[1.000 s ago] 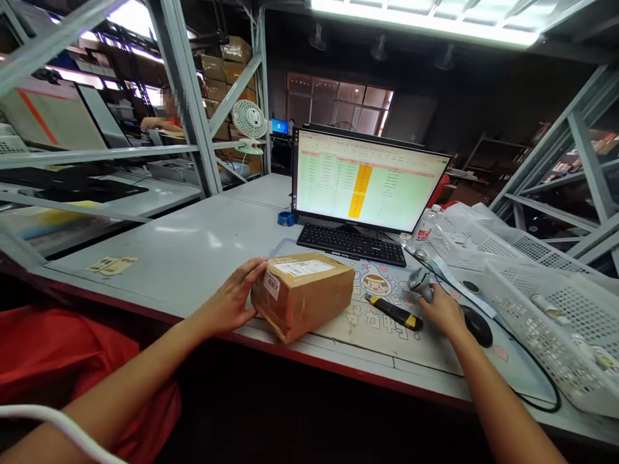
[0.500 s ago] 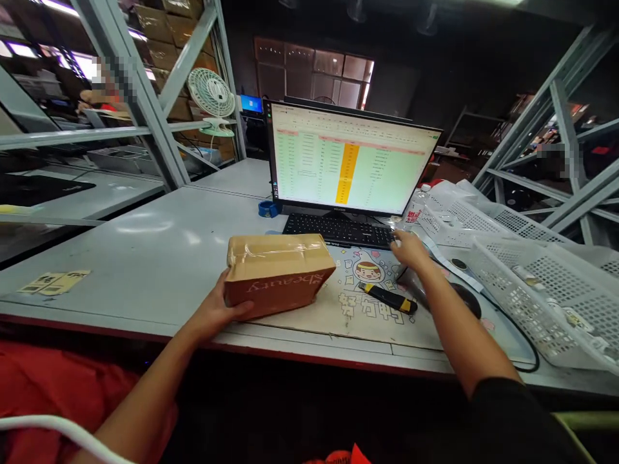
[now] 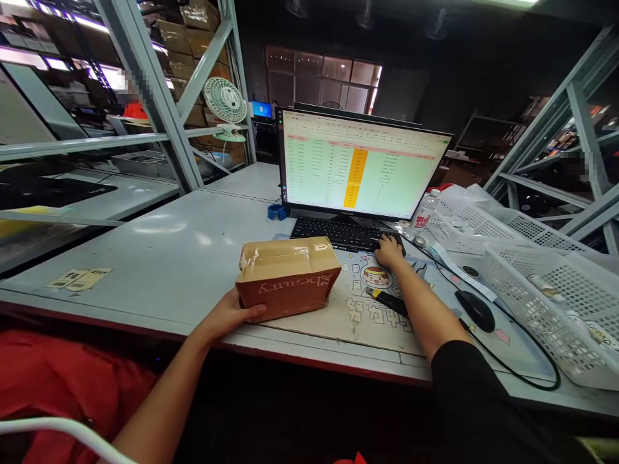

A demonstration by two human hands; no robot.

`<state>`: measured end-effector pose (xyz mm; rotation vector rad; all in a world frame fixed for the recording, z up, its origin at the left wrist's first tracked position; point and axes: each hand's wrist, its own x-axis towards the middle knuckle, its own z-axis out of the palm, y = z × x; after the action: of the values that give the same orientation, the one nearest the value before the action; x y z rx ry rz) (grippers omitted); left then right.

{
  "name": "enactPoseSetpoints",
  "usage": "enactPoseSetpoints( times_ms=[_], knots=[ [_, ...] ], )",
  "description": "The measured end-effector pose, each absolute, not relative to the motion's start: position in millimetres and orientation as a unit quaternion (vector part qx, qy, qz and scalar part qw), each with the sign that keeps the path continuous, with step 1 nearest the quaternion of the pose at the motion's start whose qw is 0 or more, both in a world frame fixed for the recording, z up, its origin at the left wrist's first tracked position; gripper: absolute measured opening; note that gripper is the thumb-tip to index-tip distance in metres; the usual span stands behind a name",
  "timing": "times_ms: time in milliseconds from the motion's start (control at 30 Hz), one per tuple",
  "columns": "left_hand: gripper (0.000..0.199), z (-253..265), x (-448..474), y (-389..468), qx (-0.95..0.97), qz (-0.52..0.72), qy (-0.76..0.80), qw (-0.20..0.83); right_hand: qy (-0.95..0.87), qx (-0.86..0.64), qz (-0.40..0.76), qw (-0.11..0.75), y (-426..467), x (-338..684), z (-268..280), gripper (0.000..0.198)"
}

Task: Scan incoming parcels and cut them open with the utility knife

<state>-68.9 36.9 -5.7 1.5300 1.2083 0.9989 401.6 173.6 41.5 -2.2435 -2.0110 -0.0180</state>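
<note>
A taped brown cardboard box (image 3: 285, 283) with "beauty" lettering on its front sits near the table's front edge. My left hand (image 3: 239, 310) grips its left end, thumb on the front face and the other fingers hidden behind. On the right end of the black keyboard (image 3: 333, 233) lies my right hand (image 3: 389, 252), fingers stretched over the keys and holding nothing. Under my right forearm, a black and yellow utility knife (image 3: 387, 300) is partly covered. Behind the keyboard stands a monitor (image 3: 314, 161) with a spreadsheet on screen.
A black mouse (image 3: 476, 310) and its cable lie on the printed desk mat (image 3: 358, 322). White perforated baskets (image 3: 527, 309) holding small items line the right side. Blue tape (image 3: 276, 212) sits left of the monitor. Paper labels (image 3: 80, 279) lie at left, below a clip fan (image 3: 225, 101).
My right hand has moved left from beyond the keyboard's right end onto its keys. My left hand still holds the box. The whole view has shifted slightly.
</note>
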Motion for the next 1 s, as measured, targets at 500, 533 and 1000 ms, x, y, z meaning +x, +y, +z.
enactPoseSetpoints(
  times_ms=[500,533,1000],
  knots=[
    [0.020,80,24,-79,0.744,0.580,0.331,-0.006,-0.734,-0.640,0.052,0.221,49,402,38,0.052],
    [0.028,88,34,-75,0.748,0.568,0.341,-0.046,-0.724,-0.642,0.062,0.246,40,400,35,0.052],
    [0.021,128,64,-105,0.759,0.612,0.083,0.207,-0.782,-0.317,0.238,0.481,-88,326,54,0.090]
  ],
)
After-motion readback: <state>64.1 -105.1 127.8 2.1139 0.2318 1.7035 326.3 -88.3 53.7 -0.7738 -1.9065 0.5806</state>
